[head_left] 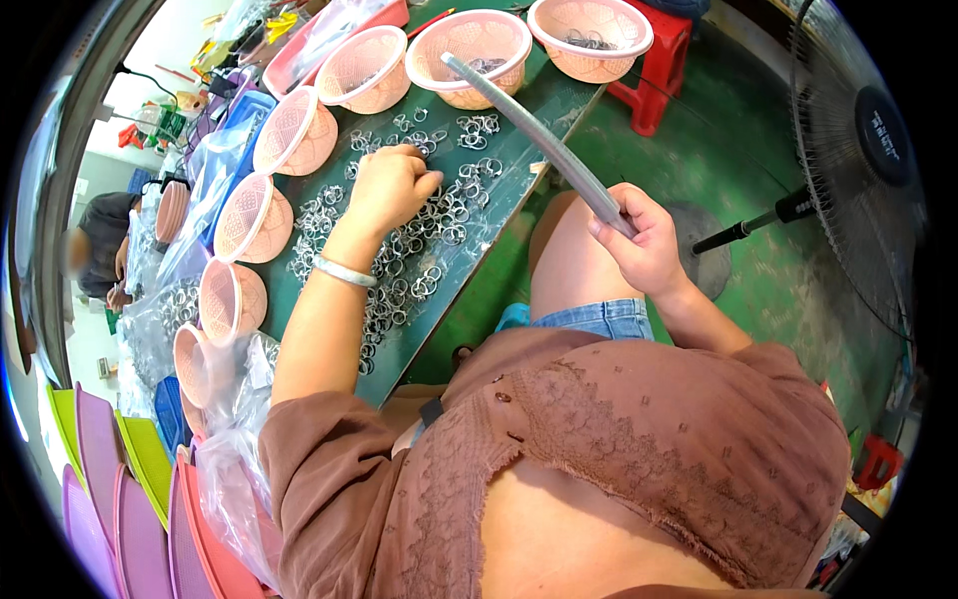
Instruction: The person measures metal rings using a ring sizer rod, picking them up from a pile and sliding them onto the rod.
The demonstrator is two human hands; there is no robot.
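My left hand (391, 188), with a pale bangle (344, 272) on its wrist, is over the table among many small silver rings (399, 262). Its fingers are curled downward and closed; whatever they may hold is hidden beneath the hand. In my right hand (647, 240) is a long, thin grey bar (539, 137), gripped at its lower end beside the table's edge. The bar slants up and to the left, its far end in front of a pink basket (467, 45) that has some metal pieces inside. Loose rings lie in clusters around my left hand.
More pink baskets (296, 130) line the far and left sides of the green table (434, 309). Clear plastic bags (239, 439) and stacked coloured trays (140, 499) are at the left. A fan (868, 150) and a red stool (654, 75) stand at the right. Another person (105, 240) sits far left.
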